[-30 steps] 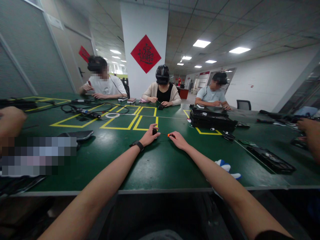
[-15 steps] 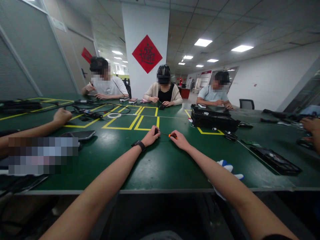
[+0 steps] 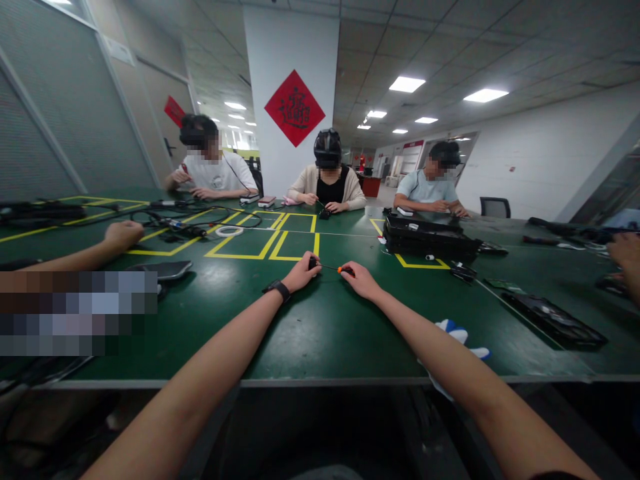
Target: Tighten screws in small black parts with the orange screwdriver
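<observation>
My left hand (image 3: 303, 272), with a dark band on its wrist, is closed around a small black object (image 3: 313, 263) above the green table (image 3: 320, 333). Opposite it, my right hand (image 3: 361, 280) grips a screwdriver (image 3: 346, 271) by its orange and black handle. The thin metal shaft points left and reaches the black object. What exactly the black object is, I cannot make out, as my fingers cover much of it. A white and blue glove (image 3: 453, 331) lies partly under my right forearm.
Black equipment (image 3: 430, 239) stands right of centre, with a flat black unit (image 3: 553, 320) nearer on the right. Cables (image 3: 185, 223) and a white ring (image 3: 229, 231) lie left. Another person's hand (image 3: 124, 235) is at left; three people sit opposite, and one more hand shows at the right edge.
My hands and the screwdriver hold almost the same position. At the left, the neighbouring person's forearm and hand have shifted slightly.
</observation>
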### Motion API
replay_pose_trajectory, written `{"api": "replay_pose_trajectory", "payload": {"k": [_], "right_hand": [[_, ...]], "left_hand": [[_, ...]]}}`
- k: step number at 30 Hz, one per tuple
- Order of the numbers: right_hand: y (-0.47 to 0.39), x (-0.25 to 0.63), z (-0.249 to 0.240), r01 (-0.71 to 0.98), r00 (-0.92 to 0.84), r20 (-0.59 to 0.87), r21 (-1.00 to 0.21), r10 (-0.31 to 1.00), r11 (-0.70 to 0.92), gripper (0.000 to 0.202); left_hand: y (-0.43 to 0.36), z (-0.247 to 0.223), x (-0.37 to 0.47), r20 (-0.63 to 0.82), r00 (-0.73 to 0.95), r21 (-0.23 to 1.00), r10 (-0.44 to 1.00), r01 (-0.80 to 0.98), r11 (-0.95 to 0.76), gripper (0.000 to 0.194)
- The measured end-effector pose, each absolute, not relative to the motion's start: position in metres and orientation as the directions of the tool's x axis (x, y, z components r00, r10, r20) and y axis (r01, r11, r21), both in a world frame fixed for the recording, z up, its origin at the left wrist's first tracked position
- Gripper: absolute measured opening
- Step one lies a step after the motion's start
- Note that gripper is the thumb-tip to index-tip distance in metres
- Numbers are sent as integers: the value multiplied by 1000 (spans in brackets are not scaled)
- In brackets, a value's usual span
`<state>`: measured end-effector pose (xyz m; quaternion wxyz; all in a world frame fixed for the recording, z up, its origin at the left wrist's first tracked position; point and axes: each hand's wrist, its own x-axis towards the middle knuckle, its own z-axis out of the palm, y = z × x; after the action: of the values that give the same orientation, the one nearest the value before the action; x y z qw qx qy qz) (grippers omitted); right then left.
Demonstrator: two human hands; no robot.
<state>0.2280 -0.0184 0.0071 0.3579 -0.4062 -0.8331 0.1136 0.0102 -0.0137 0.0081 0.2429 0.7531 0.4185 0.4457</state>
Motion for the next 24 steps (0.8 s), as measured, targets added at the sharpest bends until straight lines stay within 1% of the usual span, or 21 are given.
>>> {"api": "replay_pose_trajectory", "payload": {"k": [4,7,12,15,20,24], "right_hand": [[-15,228,6,622,-417,509,-443,752,645,21],[-16,228,5,610,-419,538,-430,732,665,15],[-21,227,6,578,-415,531,-473,739,665,17],[-20,226,6,592,-401,491,-504,773,628,19],[-16,226,6,624,-425,504,-439,752,647,17],[-17,228,6,633,-403,511,-443,759,635,18]], "left_hand": [[-11,6,9,485,248,716,838,437,-544,27],[-8,4,8,504,242,693,829,460,-556,28],[-9,4,7,509,254,667,822,487,-563,31],[-11,6,8,498,249,675,831,490,-552,30],[-12,7,8,484,242,694,841,479,-537,29],[-11,7,8,464,249,734,850,429,-526,28]]}}
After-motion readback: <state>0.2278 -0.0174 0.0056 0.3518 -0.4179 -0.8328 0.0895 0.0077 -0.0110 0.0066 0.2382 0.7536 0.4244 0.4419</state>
